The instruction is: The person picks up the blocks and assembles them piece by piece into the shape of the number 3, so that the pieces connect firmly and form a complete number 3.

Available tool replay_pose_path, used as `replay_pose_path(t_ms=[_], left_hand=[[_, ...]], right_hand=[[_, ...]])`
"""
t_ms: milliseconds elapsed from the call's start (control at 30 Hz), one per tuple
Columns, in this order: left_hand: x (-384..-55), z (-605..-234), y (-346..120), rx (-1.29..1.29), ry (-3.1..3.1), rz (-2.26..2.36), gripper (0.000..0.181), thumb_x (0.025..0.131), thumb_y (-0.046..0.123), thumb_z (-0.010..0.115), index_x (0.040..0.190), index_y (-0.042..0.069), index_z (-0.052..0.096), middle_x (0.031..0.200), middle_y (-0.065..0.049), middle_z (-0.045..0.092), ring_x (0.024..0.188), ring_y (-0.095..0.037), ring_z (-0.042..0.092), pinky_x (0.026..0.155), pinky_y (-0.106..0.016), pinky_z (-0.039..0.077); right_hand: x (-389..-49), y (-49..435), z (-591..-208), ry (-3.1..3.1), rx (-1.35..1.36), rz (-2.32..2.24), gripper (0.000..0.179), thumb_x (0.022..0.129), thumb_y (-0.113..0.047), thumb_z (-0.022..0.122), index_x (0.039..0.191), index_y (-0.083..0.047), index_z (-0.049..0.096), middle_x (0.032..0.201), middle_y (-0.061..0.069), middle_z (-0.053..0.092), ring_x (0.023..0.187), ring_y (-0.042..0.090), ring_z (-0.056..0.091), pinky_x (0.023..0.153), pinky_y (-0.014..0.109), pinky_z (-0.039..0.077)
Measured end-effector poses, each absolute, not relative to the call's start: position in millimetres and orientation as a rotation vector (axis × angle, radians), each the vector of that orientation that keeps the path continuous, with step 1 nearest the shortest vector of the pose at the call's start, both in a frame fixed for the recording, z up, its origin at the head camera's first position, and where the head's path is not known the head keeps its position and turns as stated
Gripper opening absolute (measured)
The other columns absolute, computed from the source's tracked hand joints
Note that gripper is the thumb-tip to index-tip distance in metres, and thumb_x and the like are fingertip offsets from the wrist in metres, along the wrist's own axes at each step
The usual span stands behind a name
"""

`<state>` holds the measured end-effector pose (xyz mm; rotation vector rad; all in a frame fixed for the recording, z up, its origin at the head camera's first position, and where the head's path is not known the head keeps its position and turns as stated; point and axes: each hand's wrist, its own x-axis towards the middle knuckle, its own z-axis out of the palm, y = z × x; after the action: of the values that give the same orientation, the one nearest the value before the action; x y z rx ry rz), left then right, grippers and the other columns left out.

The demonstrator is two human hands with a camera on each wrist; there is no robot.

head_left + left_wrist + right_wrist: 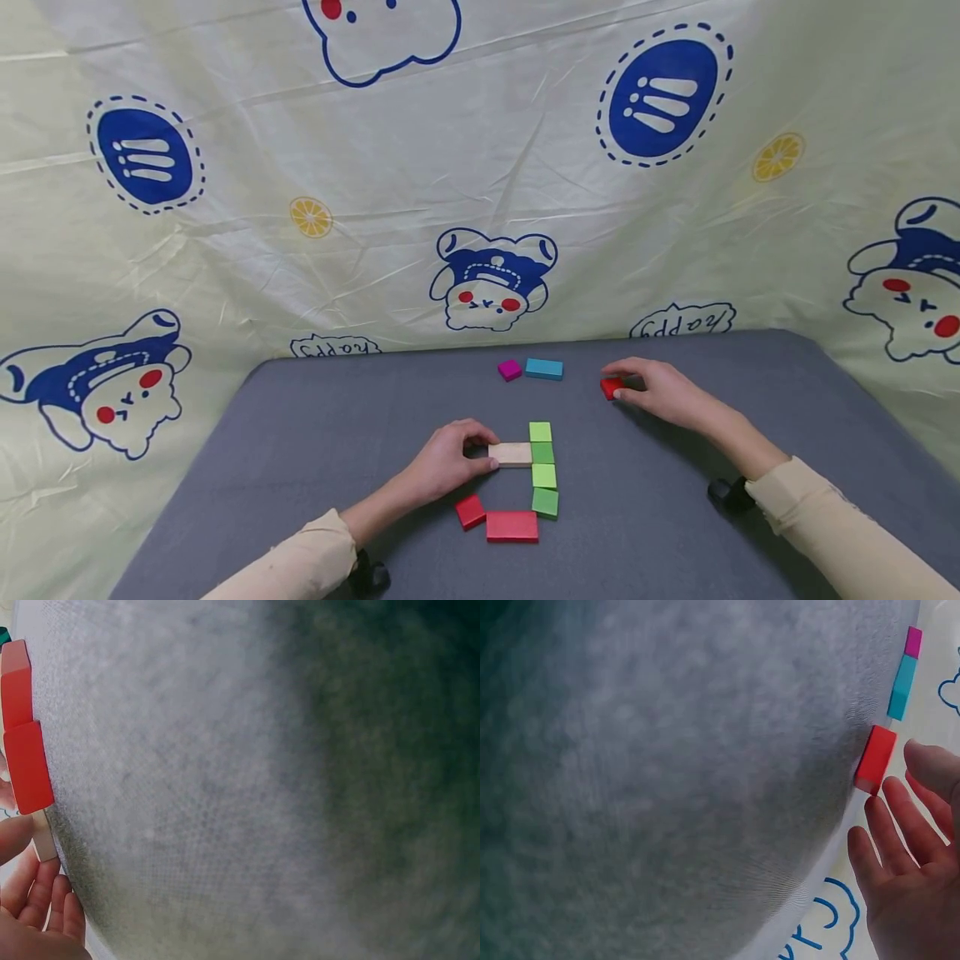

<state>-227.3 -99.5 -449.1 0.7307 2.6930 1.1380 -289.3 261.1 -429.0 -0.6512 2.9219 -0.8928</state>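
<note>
My left hand (448, 457) pinches the left end of a pale wooden block (512, 454) lying on the table. In the left wrist view, the thumb and fingers meet the same pale block (45, 838) beyond the red ones. The block's right end meets a column of several green blocks (543, 476). Far right, my right hand (660, 390) reaches round a small red block (609, 387), thumb and forefinger apart. The right wrist view shows that red block (875, 759) on the table, with a gap between it and the thumb.
A long red block (512, 527) and a tilted red square block (470, 512) lie nearest me. At the back are a magenta block (510, 370) and a blue block (543, 368). Patterned cloth (405, 275) hangs behind the grey table (322, 433).
</note>
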Motion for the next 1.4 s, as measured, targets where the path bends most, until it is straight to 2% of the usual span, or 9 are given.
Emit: replay_pose_path(t_ms=[300,533,967,1400], left_hand=[[-227.6,-450.7,-99.9,0.747,2.689,1.155,0.022,0.087,0.016,0.076,0.109,0.015,0.071,0.102,0.006,0.062,0.095,-0.013,0.055,0.086,-0.033,0.047],[-228.0,-449.4,-99.6,0.720,2.678,1.164,0.022,0.087,0.017,0.076,0.109,0.017,0.071,0.102,0.009,0.061,0.095,-0.012,0.055,0.087,-0.032,0.047],[-229.5,-451.6,-100.4,0.740,2.684,1.155,0.022,0.087,0.016,0.076,0.108,0.016,0.071,0.102,0.007,0.061,0.095,-0.013,0.055,0.087,-0.033,0.047],[-228.8,-450.4,-99.5,0.734,2.697,1.136,0.022,0.087,0.017,0.076,0.109,0.016,0.071,0.102,0.006,0.061,0.096,-0.014,0.055,0.087,-0.034,0.047]], right_hand=[[-294.1,265.1,-433.4,2.889,-0.627,-0.871,0.042,0.090,-0.006,0.070,0.130,-0.001,0.060,0.125,0.020,0.060,0.111,0.036,0.058,0.092,0.053,0.046],[-294.4,266.2,-433.4,2.893,-0.639,-0.857,0.036,0.090,-0.004,0.068,0.126,0.001,0.062,0.118,0.018,0.063,0.105,0.034,0.061,0.089,0.052,0.048],[-286.7,246.5,-430.9,2.926,-0.726,-0.834,0.034,0.091,-0.005,0.067,0.124,-0.002,0.064,0.121,0.016,0.063,0.108,0.035,0.059,0.090,0.054,0.046],[-282.8,215.4,-418.5,2.881,-0.828,-0.830,0.034,0.091,-0.005,0.069,0.125,-0.006,0.064,0.120,0.010,0.064,0.107,0.030,0.060,0.092,0.052,0.047]])
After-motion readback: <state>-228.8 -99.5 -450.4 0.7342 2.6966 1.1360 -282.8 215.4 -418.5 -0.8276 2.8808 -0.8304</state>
